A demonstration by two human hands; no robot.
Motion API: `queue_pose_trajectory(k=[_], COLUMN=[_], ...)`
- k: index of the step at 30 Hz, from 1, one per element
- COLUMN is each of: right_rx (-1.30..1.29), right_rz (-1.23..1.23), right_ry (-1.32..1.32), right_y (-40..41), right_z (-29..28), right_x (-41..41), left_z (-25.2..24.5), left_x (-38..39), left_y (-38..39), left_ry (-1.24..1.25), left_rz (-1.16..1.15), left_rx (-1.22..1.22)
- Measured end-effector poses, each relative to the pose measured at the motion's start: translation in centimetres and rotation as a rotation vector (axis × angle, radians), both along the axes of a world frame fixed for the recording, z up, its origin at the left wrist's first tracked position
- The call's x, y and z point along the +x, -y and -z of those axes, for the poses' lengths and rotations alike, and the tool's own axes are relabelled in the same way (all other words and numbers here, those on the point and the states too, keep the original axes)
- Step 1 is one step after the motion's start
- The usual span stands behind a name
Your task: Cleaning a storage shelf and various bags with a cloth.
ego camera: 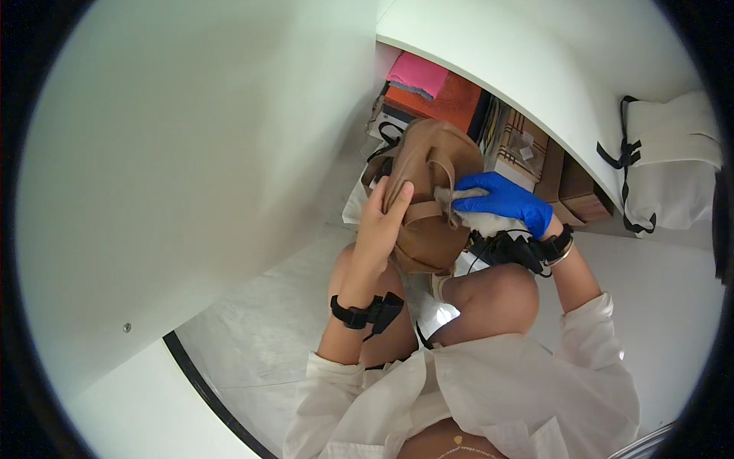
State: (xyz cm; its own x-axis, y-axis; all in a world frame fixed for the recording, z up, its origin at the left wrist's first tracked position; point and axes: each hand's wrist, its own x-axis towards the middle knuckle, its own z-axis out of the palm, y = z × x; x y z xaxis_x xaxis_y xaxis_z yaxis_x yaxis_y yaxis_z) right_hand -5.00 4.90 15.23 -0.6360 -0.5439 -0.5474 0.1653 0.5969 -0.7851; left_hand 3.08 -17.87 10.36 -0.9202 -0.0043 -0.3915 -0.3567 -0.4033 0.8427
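Note:
A brown leather handbag (pixel 427 244) with looped handles is held up above my knees. My bare left hand (pixel 381 229) grips its left edge, thumb on the near face and fingers behind. On the right side of the bag, my right hand (pixel 502 201), in a blue glove, holds a crumpled greyish-white cloth (pixel 487 222) against the leather beside a handle. The fingers behind the bag and part of the cloth under the glove are hidden. Each wrist wears a black strap with a small device.
Below a white curved panel (pixel 516 69) sit an orange box (pixel 430 106) with a folded pink cloth (pixel 418 72) on top, a plaid-patterned box (pixel 523 143) and cardboard boxes (pixel 582 183). A white bag with black ties (pixel 668 160) hangs right. A large white panel (pixel 189 143) stands left.

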Motion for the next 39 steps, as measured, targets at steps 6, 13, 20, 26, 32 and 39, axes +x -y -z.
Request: queue_pose_trajectory(k=[6,13,20,26,32,39], right_rx=[-0.44,-0.36,-0.302,-0.682,-0.499,-0.175], right_rz=[0.241,-0.103,-0.076,0.507,0.674,-0.083], right_ry=[0.223,-0.78,-0.782,-0.302,-0.238,-1.118], right_y=[1.2,3.5,2.5,-1.6,2.4,5.8], right_z=[-3.6,-3.1,-2.5,-0.3,0.9,2.1], right_x=[-0.7,0.1,-0.4,-1.7,0.3,3.5], left_z=[-0.4,2.5,-0.7,0.2,-1.4,-3.6], left_x=[0.0,0.9,0.4,0.6,1.3,1.9], left_y=[-0.6,-1.1,-1.4,-1.4,-0.4,-0.3], left_ry=[0.047,-0.216,-0.263,0.081,0.163,0.12], left_rz=[0.093,0.163,0.303,-0.058,-0.058,-0.102], left_rx=[-0.061,-0.203,-0.384,-0.023,0.372,0.462])
